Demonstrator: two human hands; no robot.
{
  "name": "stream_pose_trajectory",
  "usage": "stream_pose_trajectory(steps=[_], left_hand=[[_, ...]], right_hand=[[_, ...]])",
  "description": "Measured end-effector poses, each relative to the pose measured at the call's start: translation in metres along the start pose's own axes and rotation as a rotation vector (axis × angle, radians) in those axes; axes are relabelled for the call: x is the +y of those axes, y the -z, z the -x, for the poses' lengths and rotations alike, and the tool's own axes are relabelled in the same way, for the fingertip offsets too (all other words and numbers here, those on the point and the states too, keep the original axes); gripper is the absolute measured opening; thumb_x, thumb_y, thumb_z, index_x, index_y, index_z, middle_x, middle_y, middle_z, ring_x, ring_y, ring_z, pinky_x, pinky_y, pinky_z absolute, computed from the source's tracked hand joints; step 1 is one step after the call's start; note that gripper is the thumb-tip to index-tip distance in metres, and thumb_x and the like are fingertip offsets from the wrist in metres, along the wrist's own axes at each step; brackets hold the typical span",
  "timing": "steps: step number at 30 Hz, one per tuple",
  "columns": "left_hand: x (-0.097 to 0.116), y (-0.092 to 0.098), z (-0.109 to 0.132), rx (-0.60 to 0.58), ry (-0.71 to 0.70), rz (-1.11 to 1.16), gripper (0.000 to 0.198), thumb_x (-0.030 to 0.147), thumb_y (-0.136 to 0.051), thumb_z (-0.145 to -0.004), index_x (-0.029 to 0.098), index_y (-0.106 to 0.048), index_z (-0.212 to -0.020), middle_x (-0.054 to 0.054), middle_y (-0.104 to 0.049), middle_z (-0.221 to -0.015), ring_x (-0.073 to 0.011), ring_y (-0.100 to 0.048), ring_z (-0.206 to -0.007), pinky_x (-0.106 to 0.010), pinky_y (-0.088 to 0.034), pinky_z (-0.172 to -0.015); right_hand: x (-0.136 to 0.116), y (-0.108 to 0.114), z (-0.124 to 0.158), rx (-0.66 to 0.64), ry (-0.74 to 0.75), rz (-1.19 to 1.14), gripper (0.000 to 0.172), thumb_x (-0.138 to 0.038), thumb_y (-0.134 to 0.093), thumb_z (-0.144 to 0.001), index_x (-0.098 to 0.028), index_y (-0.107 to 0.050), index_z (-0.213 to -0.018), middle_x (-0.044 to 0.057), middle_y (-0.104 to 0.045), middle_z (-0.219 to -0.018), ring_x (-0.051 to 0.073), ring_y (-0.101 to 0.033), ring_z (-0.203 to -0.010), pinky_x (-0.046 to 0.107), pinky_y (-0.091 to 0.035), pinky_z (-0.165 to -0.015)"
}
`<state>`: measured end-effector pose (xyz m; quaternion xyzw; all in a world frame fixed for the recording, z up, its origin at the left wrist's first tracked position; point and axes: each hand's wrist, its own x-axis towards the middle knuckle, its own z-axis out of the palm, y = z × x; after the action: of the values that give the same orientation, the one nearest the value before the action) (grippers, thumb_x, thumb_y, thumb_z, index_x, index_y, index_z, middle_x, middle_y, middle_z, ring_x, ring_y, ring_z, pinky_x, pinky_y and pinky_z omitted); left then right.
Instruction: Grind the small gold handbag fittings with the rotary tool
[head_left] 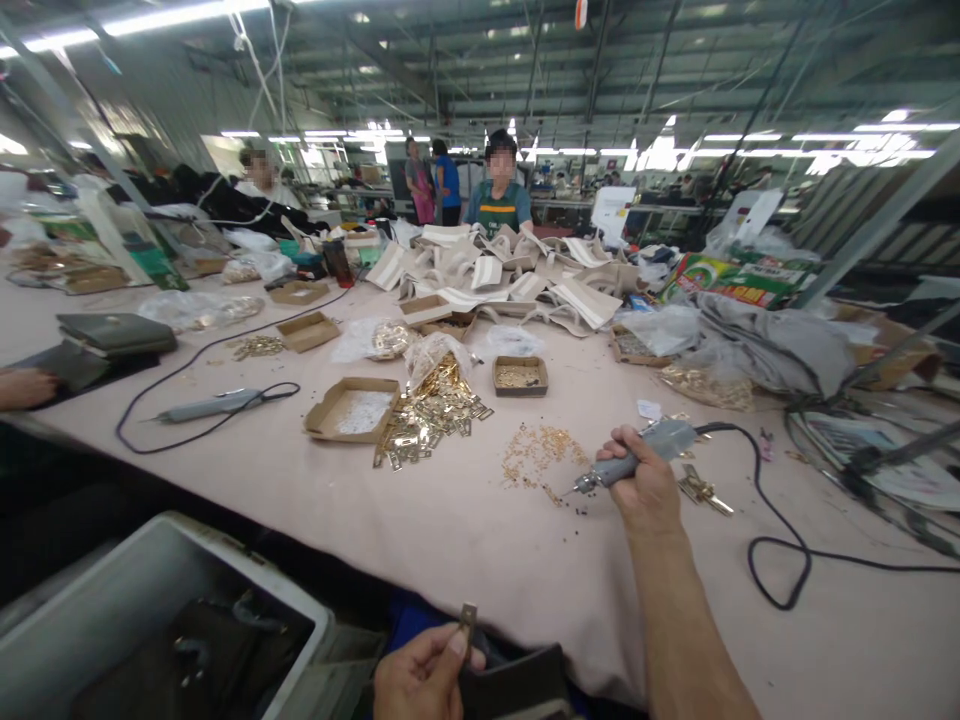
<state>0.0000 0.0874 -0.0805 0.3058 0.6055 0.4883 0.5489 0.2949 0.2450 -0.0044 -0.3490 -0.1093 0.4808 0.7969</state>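
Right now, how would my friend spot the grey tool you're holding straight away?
On the pale pink table, go right from the heap of gold plates, past the scattered tiny bits. There the right hand holds the grey tool, its thin tip pointing left. Another grey tool lies on the table's left side; only this one is held.

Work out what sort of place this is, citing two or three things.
Most likely a factory workshop: the right hand holds a corded tool, and the table bears piled gold-coloured fittings and heaped beige pieces.
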Motion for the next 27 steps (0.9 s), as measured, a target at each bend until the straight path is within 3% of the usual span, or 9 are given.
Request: stream_pose_trajectory(steps=[2,8,12,17,27], left_hand=[[0.006,-0.005,0.012,-0.013,-0.010,0.030,0.051,0.062,-0.083,-0.064,0.011,-0.079,-0.068,-0.007,-0.064,-0.046,-0.0059,-0.033,-0.026,-0.019,-0.015,-0.031],[0.025,-0.010,0.039,-0.082,0.012,0.008,0.034,0.044,-0.075,-0.073,0.010,-0.077,-0.067,-0.011,-0.074,-0.060,-0.0071,-0.038,-0.026,-0.020,-0.018,-0.029],[0.029,-0.009,0.049,-0.116,0.003,-0.022,0.030,0.038,-0.071,-0.078,0.010,-0.077,-0.071,-0.013,-0.076,-0.065,-0.0079,-0.041,-0.027,-0.022,-0.022,-0.031],[0.023,-0.012,0.056,-0.139,-0.002,-0.037,0.029,0.035,-0.068,-0.079,0.010,-0.075,-0.067,-0.010,-0.072,-0.058,-0.0079,-0.040,-0.028,-0.022,-0.022,-0.032],[0.024,-0.011,0.056,-0.123,-0.002,-0.051,0.028,0.033,-0.067,-0.079,0.009,-0.074,-0.066,-0.012,-0.073,-0.059,-0.0083,-0.040,-0.028,-0.023,-0.024,-0.033]], right_hand=[[-0.002,-0.004,0.029,-0.054,-0.033,-0.023,0.039,-0.012,-0.088,-0.063,-0.018,-0.056,-0.085,-0.005,-0.055,-0.080,0.004,-0.046,-0.057,0.018,-0.049,-0.054],[0.001,-0.025,0.130,-0.173,-0.016,-0.008,0.032,-0.012,-0.087,-0.070,-0.017,-0.061,-0.088,-0.004,-0.052,-0.081,0.006,-0.046,-0.060,0.020,-0.049,-0.057],[0.012,-0.035,0.175,-0.195,0.039,0.075,0.027,-0.015,-0.085,-0.074,-0.018,-0.064,-0.090,-0.002,-0.053,-0.078,0.008,-0.046,-0.061,0.022,-0.046,-0.057],[0.024,-0.034,0.193,-0.248,0.053,0.143,0.024,-0.019,-0.083,-0.077,-0.020,-0.065,-0.093,-0.002,-0.054,-0.073,0.010,-0.047,-0.061,0.025,-0.044,-0.057],[0.028,-0.030,0.199,-0.247,0.040,0.174,0.030,-0.018,-0.086,-0.073,-0.019,-0.063,-0.093,-0.002,-0.054,-0.074,0.010,-0.047,-0.059,0.025,-0.043,-0.056]])
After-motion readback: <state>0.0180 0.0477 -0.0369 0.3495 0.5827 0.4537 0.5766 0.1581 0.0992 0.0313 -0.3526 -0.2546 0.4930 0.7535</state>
